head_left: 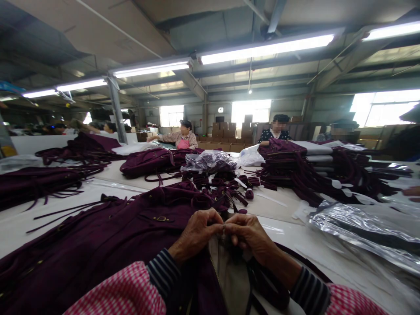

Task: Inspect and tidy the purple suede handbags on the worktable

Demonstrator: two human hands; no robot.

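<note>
A: What is nearest the wearer?
B: Two checked pink-and-white sleeves (123, 291) with striped cuffs (164, 271), and the large purple bag (108, 245). It lies on the table (111, 173), spreading from the lower left to beneath the hands.

A: How do the hands sit?
B: The left hand (198, 232) and the right hand (251, 236) meet above the bag's pale lining (234, 280), beside a brass-coloured zipper (215, 269).

A: And the grip?
B: Each has thumb and forefinger pinched closed, with the tips together. Whatever is between them is too small to name.

A: What lies just beyond?
B: A small buckle (161, 218) on the bag, then a heap of rolled purple straps (226, 183), with a clear plastic bundle (210, 161) behind it. Over on the right is shiny plastic wrapping (364, 232) with something dark inside.

A: Farther across?
B: More purple bags (39, 183) on the left, another purple bag (151, 162) near the middle, and a tall stack of purple bags (288, 162) on the right.

A: Anyone there?
B: A person in a pink apron (185, 142) reaches an arm sideways; a person in a dotted top (276, 133) is behind the stack. Brown cartons (225, 131) stand behind them, below bright windows (251, 111).
</note>
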